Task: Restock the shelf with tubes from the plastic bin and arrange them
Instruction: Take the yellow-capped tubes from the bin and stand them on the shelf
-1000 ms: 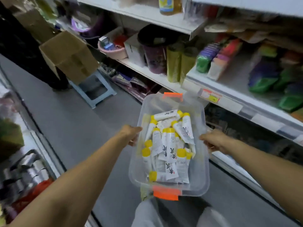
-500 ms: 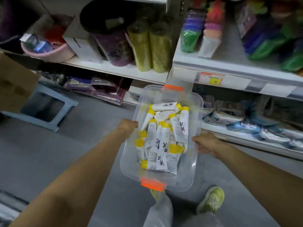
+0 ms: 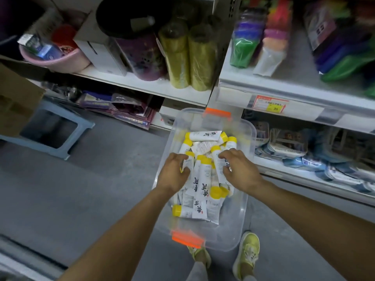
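At centre frame, the tubes (image 3: 203, 185) lay heaped in the bin (image 3: 239, 226). Our left hand (image 3: 174, 173) and right hand (image 3: 240, 171) each curled round one. We judged them light, soft and slick, best gripped mid-body without squeezing.
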Demonstrator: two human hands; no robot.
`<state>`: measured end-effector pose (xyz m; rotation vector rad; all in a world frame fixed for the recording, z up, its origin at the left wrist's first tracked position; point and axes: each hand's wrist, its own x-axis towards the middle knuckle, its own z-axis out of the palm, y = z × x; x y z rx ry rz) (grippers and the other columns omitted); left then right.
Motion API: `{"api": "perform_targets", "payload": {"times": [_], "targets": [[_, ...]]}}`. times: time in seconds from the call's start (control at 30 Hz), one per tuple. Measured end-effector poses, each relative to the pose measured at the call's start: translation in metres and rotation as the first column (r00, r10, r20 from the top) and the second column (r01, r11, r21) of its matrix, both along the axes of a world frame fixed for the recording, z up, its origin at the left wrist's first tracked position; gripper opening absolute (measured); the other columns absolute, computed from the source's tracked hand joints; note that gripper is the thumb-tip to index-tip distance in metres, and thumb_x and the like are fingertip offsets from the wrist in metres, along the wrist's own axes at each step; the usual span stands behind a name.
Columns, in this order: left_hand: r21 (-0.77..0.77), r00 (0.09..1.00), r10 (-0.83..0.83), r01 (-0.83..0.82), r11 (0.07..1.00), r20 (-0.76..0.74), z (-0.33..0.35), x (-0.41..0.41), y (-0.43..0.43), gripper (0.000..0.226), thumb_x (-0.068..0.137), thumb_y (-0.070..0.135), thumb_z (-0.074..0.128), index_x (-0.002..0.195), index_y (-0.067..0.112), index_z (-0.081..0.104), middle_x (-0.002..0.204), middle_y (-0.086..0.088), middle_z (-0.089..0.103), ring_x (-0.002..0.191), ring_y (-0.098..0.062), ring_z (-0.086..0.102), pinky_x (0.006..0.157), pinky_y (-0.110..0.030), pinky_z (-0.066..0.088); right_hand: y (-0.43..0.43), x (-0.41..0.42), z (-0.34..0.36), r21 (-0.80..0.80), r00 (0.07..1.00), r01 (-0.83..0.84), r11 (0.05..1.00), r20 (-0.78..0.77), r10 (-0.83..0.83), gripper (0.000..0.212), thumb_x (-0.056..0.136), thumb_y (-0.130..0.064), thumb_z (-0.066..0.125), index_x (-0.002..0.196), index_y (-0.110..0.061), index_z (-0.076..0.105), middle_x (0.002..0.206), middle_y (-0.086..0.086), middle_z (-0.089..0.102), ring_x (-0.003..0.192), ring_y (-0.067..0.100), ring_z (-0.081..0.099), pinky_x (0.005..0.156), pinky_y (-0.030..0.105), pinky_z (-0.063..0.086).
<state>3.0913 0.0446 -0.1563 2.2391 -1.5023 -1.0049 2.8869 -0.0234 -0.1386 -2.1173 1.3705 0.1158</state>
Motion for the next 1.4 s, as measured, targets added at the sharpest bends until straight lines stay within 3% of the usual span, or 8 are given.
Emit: {"api": "perform_targets", "payload": {"times": [0.37,0.6,0.87,0.97,1.03,1.13,1.27,1.4], "targets": [[0.169,0.997,-0.081,0.078,0.983,0.006,-0.059,-0.044,-0.055,0.081,0.077,0.043,0.074,0.144,0.017,0.035,0.133,-0.005,0.055,0.123,-0.023,0.052,0.095,-0.036,0.046,-0.047,0.042,-0.072,0.136,0.954,0.191,0.972,-0.258,-0.151,0.046,0.096,-0.037,0.049,0.129,-0.007,0.041,0.129,0.013,0.053,0.117,0.033,0.054,0.083,0.036,0.043],[0.284,0.977,-0.152,0.105,0.953,0.148,-0.063,-0.050,-0.056,0.067,0.075,0.044,0.074,0.128,0.013,0.048,0.125,-0.009,0.058,0.117,-0.028,0.055,0.092,-0.035,0.044,-0.059,0.048,-0.075,0.177,0.951,0.186,0.966,-0.278,-0.133,0.039,0.085,-0.042,0.065,0.112,-0.016,0.053,0.119,0.004,0.058,0.114,0.025,0.056,0.077,0.030,0.038],[0.314,0.996,-0.033,0.004,0.949,0.088,0.010,-0.035,-0.027,0.047,0.070,0.038,0.081,0.106,0.016,0.061,0.107,-0.002,0.063,0.101,-0.023,0.061,0.081,-0.029,0.045,-0.047,0.010,-0.013,0.216,0.979,0.204,0.955,-0.018,-0.205,0.045,0.068,-0.037,0.073,0.106,-0.021,0.055,0.101,-0.002,0.059,0.092,0.021,0.057,0.073,0.031,0.049],[0.306,0.982,0.190,-0.180,0.935,-0.003,0.043,-0.027,-0.011,0.035,0.071,0.033,0.081,0.082,0.014,0.054,0.082,-0.004,0.063,0.076,-0.024,0.066,0.072,-0.032,0.053,-0.040,-0.013,0.029,0.291,0.916,0.293,0.911,0.189,-0.355,0.032,0.067,-0.025,0.075,0.091,-0.028,0.055,0.086,-0.001,0.063,0.075,0.019,0.061,0.065,0.034,0.054],[0.308,0.873,0.446,-0.377,0.874,-0.199,0.070,-0.027,0.001,0.037,0.076,0.022,0.080,0.068,0.012,0.045,0.065,-0.006,0.055,0.055,-0.024,0.060,0.056,-0.027,0.053,-0.035,-0.027,0.058,0.357,0.815,0.409,0.840,0.270,-0.512,0.028,0.071,-0.016,0.076,0.081,-0.023,0.051,0.074,0.003,0.059,0.057,0.017,0.054,0.045,0.027,0.048],[0.397,0.529,0.694,-0.574,0.716,-0.489,0.107,-0.035,0.020,0.024,0.079,0.010,0.077,0.076,0.000,0.055,0.072,-0.010,0.051,0.060,-0.024,0.057,0.055,-0.024,0.059,-0.025,-0.048,0.100,0.539,0.585,0.511,0.669,0.353,-0.731,0.027,0.079,-0.010,0.075,0.094,-0.003,0.053,0.068,0.015,0.059,0.043,0.018,0.055,0.041,0.029,0.052],[0.492,0.120,0.648,-0.552,0.673,-0.752,0.148,-0.067,0.031,0.017,0.081,0.003,0.071,0.090,-0.009,0.063,0.087,-0.018,0.060,0.079,-0.026,0.061,0.062,-0.031,0.060,-0.013,-0.074,0.149,0.732,0.321,0.475,0.488,0.372,-0.871,0.024,0.088,-0.020,0.067,0.100,-0.002,0.058,0.065,0.017,0.059,0.040,0.019,0.057,0.039,0.026,0.050],[0.451,-0.011,0.506,-0.469,0.759,-0.862,0.204,-0.114,0.028,0.006,0.088,-0.006,0.057,0.083,-0.010,0.059,0.077,-0.019,0.062,0.071,-0.029,0.059,0.064,-0.036,0.061,-0.007,-0.092,0.200,0.806,0.268,0.325,0.494,0.423,-0.866,0.022,0.096,-0.024,0.053,0.101,-0.004,0.060,0.070,0.021,0.059,0.037,0.016,0.053,0.036,0.020,0.042]]}}
